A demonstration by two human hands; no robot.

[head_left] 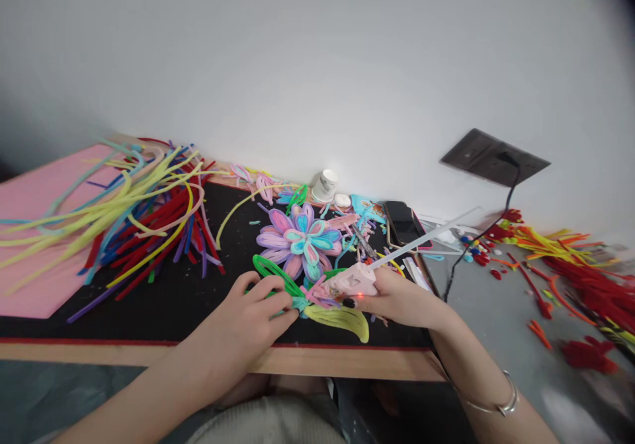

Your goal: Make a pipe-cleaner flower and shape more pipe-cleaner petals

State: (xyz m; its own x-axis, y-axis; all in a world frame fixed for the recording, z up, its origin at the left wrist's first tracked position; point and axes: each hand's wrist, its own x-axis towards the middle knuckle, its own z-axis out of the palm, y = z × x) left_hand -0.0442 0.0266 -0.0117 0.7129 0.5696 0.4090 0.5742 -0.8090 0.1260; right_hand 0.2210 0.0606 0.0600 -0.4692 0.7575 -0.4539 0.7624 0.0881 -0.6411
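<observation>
the left hand (262, 308) has its fingers curled around the left side of the leafed piece (300, 305), gripping it near its teal middle. the green leaf loop (292, 286) rises to the far side of those fingers, and the yellow-green leaf (342, 323) extends right, beyond the fingertips, over the black mat (198, 311). the right hand (407, 302) has its fingers wrapped around the pink glue gun (354, 281), whose front end is just over the pink strips by the teal middle; whether it touches them is unclear. the petalled flower (303, 239) lies just beyond the leafed piece, on the far side of both hands. fuzzy stems (149, 219) are heaped left on the bench (347, 363).
</observation>
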